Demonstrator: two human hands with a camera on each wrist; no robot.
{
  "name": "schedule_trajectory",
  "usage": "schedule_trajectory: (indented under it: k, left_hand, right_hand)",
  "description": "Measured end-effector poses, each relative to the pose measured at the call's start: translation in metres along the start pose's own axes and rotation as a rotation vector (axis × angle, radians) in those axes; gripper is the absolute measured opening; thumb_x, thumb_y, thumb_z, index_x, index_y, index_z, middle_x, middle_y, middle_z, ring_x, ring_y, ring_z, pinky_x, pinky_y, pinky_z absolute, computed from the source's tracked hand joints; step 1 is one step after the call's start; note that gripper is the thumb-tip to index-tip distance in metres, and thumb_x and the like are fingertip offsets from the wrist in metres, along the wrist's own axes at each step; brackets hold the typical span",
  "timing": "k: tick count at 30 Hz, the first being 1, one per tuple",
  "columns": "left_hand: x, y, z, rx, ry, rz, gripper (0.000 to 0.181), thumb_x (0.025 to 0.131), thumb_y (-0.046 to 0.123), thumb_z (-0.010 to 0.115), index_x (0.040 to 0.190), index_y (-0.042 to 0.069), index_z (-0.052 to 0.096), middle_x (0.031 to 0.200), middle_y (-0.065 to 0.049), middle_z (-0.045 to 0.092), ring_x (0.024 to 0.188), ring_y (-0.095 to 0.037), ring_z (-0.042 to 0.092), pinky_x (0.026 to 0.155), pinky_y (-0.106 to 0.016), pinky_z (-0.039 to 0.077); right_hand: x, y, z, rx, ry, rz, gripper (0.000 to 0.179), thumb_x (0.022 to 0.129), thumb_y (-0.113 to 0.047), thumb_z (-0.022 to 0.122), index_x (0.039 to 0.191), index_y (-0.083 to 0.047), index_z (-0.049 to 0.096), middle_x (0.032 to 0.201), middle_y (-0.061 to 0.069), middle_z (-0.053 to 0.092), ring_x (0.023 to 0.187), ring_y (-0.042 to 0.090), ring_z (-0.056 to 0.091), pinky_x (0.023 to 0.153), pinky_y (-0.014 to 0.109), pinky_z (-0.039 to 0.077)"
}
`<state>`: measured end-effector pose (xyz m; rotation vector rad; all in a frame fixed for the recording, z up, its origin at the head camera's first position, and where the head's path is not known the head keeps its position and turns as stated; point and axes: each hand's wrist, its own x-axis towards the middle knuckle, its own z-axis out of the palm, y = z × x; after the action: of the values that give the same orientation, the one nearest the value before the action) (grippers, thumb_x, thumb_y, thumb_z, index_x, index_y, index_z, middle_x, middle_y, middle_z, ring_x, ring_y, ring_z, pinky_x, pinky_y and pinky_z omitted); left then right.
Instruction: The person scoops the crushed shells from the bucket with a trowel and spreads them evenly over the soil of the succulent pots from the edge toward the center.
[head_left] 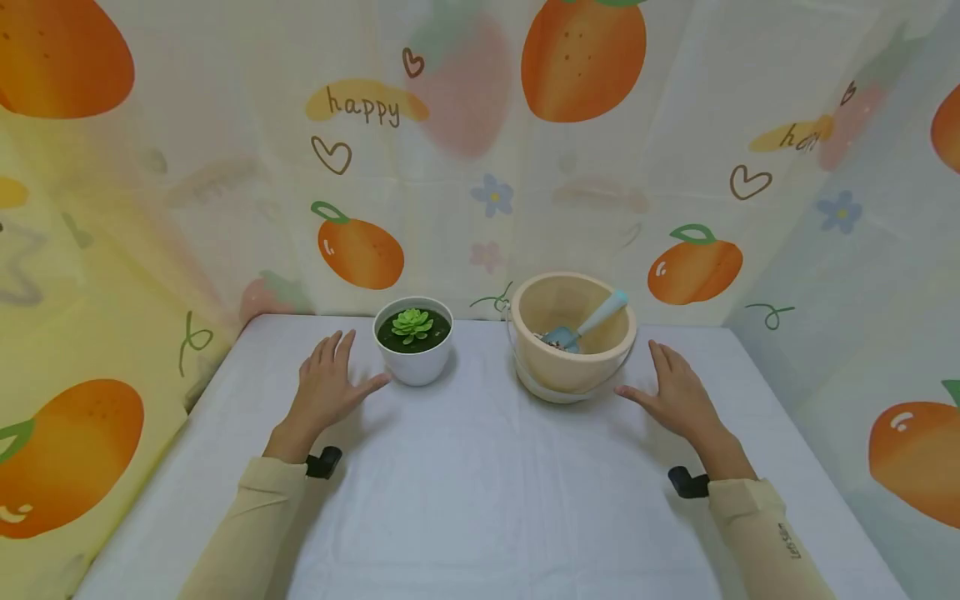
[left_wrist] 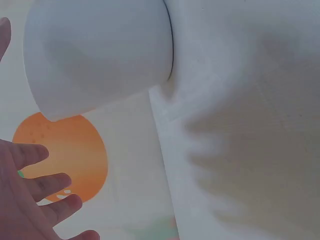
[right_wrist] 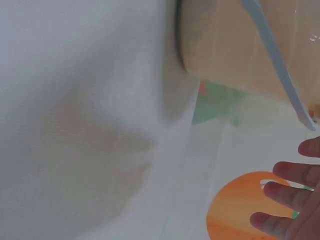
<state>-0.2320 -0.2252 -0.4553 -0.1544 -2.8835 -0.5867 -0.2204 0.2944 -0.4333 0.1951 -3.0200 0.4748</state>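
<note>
A white pot [head_left: 417, 364] with a green succulent [head_left: 412, 325] in dark soil stands at the back of the table, left of centre. My left hand [head_left: 327, 390] hovers beside its left side, fingers spread; the left wrist view shows the pot's plain wall [left_wrist: 100, 55] near the fingers [left_wrist: 57, 182]. To the right stands a beige bucket [head_left: 555, 371] with a pale handle [right_wrist: 277, 55] hanging down its front. A light-blue shovel [head_left: 600, 315] leans inside, its blade among small bits at the bottom. My right hand [head_left: 675, 392] is spread just right of the bucket, holding nothing.
A white cloth [head_left: 480, 492] covers the table. Behind it and at both sides hang curtains [head_left: 450, 242] printed with oranges, hearts and flowers. Each wrist carries a black camera mount [head_left: 324, 462]. A gap of tabletop separates pot and bucket.
</note>
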Motion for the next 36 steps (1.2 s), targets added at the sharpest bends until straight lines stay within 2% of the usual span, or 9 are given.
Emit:
schedule_trajectory:
  k: [7, 13, 22, 25, 36]
  left_hand:
    - [0.003, 0.004, -0.002, -0.082, 0.021, 0.005, 0.100, 0.081, 0.060, 0.067, 0.152, 0.004, 0.025, 0.155, -0.025, 0.026, 0.141, -0.045, 0.024, 0.108, -0.069, 0.021]
    - [0.009, 0.010, -0.007, -0.117, 0.042, 0.013, 0.099, 0.081, 0.057, 0.068, 0.152, 0.004, 0.026, 0.156, -0.024, 0.026, 0.143, -0.044, 0.024, 0.110, -0.069, 0.020]
    - [0.018, 0.022, -0.013, -0.195, 0.141, 0.079, 0.095, 0.079, 0.051, 0.073, 0.150, 0.003, 0.032, 0.153, -0.024, 0.033, 0.140, -0.043, 0.031, 0.109, -0.067, 0.025]
    - [0.021, 0.026, -0.015, -0.206, 0.154, 0.084, 0.094, 0.079, 0.052, 0.073, 0.150, 0.004, 0.033, 0.153, -0.022, 0.033, 0.140, -0.042, 0.031, 0.110, -0.066, 0.025]
    - [0.034, 0.052, -0.023, -0.277, 0.132, 0.099, 0.097, 0.079, 0.056, 0.072, 0.152, 0.007, 0.030, 0.156, -0.020, 0.029, 0.144, -0.039, 0.027, 0.112, -0.066, 0.022]
  right_hand:
    - [0.004, -0.005, -0.005, 0.018, 0.004, -0.020, 0.106, 0.085, -0.064, 0.060, 0.152, 0.006, 0.018, 0.152, 0.035, 0.025, 0.138, 0.053, 0.026, 0.110, 0.066, 0.027]
    - [0.005, -0.010, -0.011, 0.032, 0.020, -0.024, 0.105, 0.086, -0.063, 0.061, 0.152, 0.006, 0.017, 0.152, 0.034, 0.025, 0.138, 0.053, 0.027, 0.109, 0.067, 0.028]
    - [0.004, -0.016, -0.021, 0.040, 0.034, -0.036, 0.103, 0.086, -0.061, 0.062, 0.152, 0.005, 0.018, 0.152, 0.034, 0.025, 0.137, 0.053, 0.027, 0.107, 0.068, 0.029]
    - [0.005, -0.017, -0.025, 0.048, 0.044, -0.035, 0.103, 0.087, -0.060, 0.062, 0.153, 0.004, 0.016, 0.152, 0.034, 0.025, 0.137, 0.053, 0.027, 0.107, 0.069, 0.029]
    - [0.012, -0.019, -0.036, 0.064, 0.066, -0.060, 0.103, 0.086, -0.059, 0.064, 0.153, 0.003, 0.016, 0.151, 0.034, 0.026, 0.136, 0.053, 0.027, 0.106, 0.070, 0.029]
